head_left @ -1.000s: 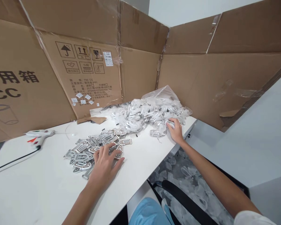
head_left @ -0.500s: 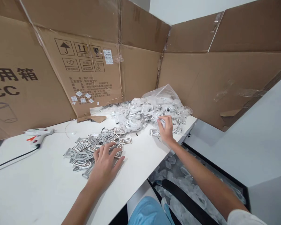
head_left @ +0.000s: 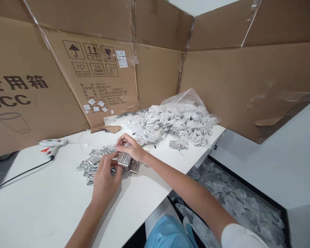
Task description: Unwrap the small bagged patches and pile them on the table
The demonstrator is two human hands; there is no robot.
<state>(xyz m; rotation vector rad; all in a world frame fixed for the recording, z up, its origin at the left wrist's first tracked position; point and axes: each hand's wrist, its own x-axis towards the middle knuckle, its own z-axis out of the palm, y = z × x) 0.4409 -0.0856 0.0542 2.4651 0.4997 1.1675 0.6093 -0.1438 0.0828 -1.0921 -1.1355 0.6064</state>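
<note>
1. Wrapped metal piece (head_left: pixel 124 159), one: hub of this clock, 12 pointing away from me. Pale and slotted, seemingly in clear film, raised over the right end of the loose pile, at my fingertips.
2. My right hand (head_left: pixel 133 148), at 1 o'clock, just beyond the piece: closed, thumb and forefinger brought together at its upper edge, gripping piece or film; which of the two, I cannot tell.
3. My left hand (head_left: pixel 107 177), at 8 o'clock: fingers curled, thumb and fingertips at the piece's near left edge. Whether they grip or merely steady, I cannot tell.
4. Pile of loose metal pieces (head_left: pixel 94 159), at 9 o'clock, partly behind my left hand: grey and brown-patterned, overlapping.
5. Heap of bagged pieces (head_left: pixel 167 120), between 1 and 2 o'clock, near the cardboard wall (head_left: pixel 157 75).
6. Single bagged piece (head_left: pixel 177 144), between 2 and 3 o'clock, on the white table (head_left: pixel 41 203), just beside the heap.
7. Glue gun (head_left: pixel 53 146), between 9 and 10 o'clock, well apart, corded.
8. Step in hand, by my judgement: handling one wrapped piece with both hands.
9. Next move, by my judgement, calls for a steady left hold and a light right pinch on the film.
</note>
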